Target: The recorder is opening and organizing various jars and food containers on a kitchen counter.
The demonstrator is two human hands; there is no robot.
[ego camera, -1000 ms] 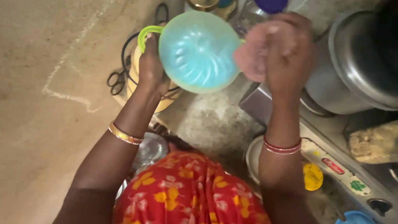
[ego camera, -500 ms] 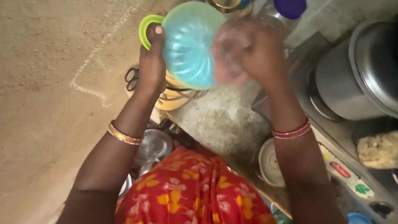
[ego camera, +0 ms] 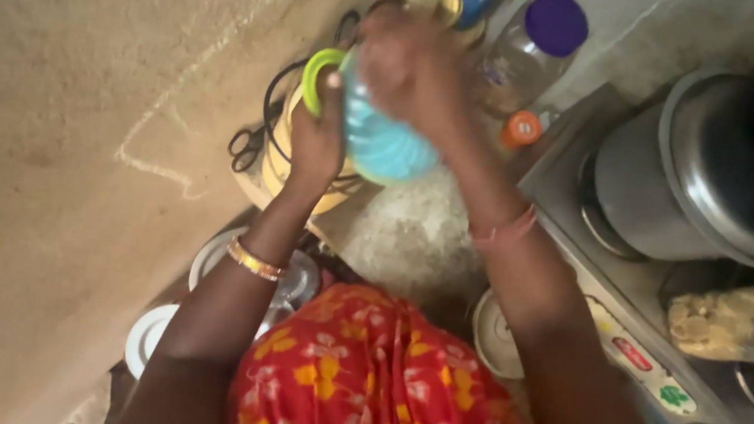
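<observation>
Covering blue strainer point(ego camera: 390, 146), blurred right hand point(ego camera: 408, 72)

Tilting on edge in midair between both hands, a round light-blue plastic lid point(ego camera: 390, 146) with a green loop handle showing at its left rim.

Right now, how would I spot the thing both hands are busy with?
Start at the big steel pot on the right and look left past the purple-capped clear bottle. The light blue plastic bowl sits between both hands, the only thing with a bright green loop handle.
</observation>
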